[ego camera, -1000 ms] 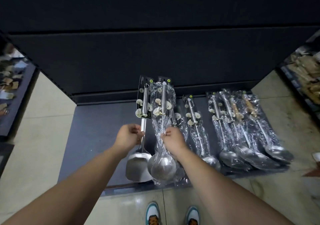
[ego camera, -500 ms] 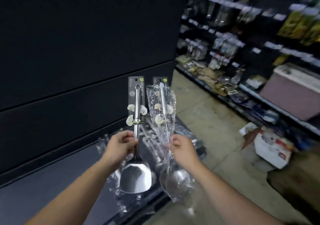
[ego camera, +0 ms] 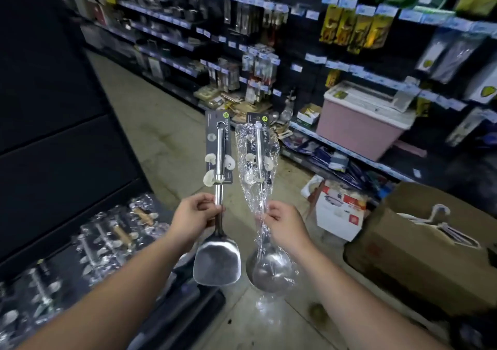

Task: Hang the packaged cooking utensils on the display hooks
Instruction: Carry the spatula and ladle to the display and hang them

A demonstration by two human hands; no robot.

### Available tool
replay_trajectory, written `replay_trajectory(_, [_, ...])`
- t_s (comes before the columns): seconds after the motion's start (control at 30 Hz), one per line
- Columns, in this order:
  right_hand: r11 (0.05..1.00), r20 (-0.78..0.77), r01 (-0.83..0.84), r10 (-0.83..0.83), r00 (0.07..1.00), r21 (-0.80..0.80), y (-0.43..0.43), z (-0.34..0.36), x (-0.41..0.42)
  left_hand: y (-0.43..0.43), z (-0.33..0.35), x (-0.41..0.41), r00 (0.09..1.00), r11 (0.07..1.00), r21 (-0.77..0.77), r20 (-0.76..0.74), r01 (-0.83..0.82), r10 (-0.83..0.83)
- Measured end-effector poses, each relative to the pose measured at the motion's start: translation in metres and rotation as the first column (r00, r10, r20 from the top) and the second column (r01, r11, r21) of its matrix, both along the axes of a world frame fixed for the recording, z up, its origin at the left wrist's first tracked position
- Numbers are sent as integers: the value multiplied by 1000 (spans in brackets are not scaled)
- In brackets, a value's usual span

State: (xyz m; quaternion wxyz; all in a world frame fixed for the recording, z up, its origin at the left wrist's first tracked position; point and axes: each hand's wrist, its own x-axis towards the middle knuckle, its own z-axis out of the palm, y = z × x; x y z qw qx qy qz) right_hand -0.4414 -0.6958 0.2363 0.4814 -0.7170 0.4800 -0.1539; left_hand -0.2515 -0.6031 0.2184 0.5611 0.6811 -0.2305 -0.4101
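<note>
My left hand (ego camera: 192, 215) grips the handle of a steel spatula (ego camera: 217, 263) on a dark backing card, held upright with the blade down. My right hand (ego camera: 282, 223) pinches the handle of a steel ladle (ego camera: 270, 271) wrapped in clear plastic, also upright, bowl down. Both utensils hang side by side in front of me over the aisle floor. More packaged utensils (ego camera: 107, 239) lie on the dark low shelf at lower left. Stocked display shelves (ego camera: 255, 61) with hanging packaged goods fill the far right side.
A dark shelving unit (ego camera: 53, 107) stands at left. A pink bin (ego camera: 363, 123) sits on a right-hand shelf. A white box (ego camera: 338, 215) and a brown cardboard box (ego camera: 416, 255) with white hangers stand on the floor at right. The aisle floor (ego camera: 161, 123) runs ahead.
I have lifted the spatula and ladle off the low shelf and turned right, so the view now faces down the aisle toward the stocked shelves.
</note>
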Motion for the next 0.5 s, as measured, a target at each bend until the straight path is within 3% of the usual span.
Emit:
replay_trajectory(0.23, [1000,-1,8,-8,1000,-22,-135,-4,-24,-132,-4,-28,999,1000,12,-36,2,-2])
replay_trajectory(0.5, [1000,26,-20,20,999,7,-268,-20,47,-259,-8,31,995,998,6,-71,-63,63])
